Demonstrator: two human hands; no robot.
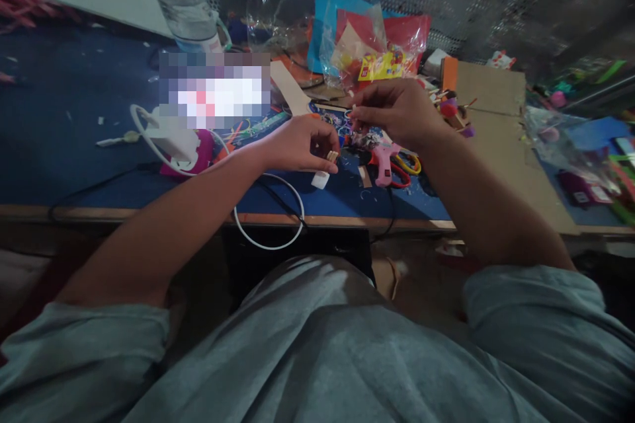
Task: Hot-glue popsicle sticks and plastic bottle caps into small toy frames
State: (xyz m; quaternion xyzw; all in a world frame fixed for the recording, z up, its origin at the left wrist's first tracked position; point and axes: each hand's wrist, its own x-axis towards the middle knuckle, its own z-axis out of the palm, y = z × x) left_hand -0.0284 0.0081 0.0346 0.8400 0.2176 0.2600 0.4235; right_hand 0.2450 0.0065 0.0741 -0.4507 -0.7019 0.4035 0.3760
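Note:
My left hand (305, 145) is closed in a pinch on small pale sticks (333, 156), which look like short wooden pieces. Just below its fingertips lies a small white piece (320, 180), perhaps paper or plastic. Farther back and to the right, my right hand (391, 109) pinches a tiny pale piece (354, 108), too small to name. Under that hand a pink glue gun (384, 164) lies beside red and yellow loop handles (407, 165), seemingly of scissors. Small colourful craft scraps (342, 122) are spread between the two hands.
A clear bottle (183, 6) stands behind a blurred bright patch at the left. Beside it are a white plug (181, 142) and a looping white cable (270, 248). Plastic-wrapped coloured sheets (381, 30) are at the back; cardboard (501, 145) covers the right side.

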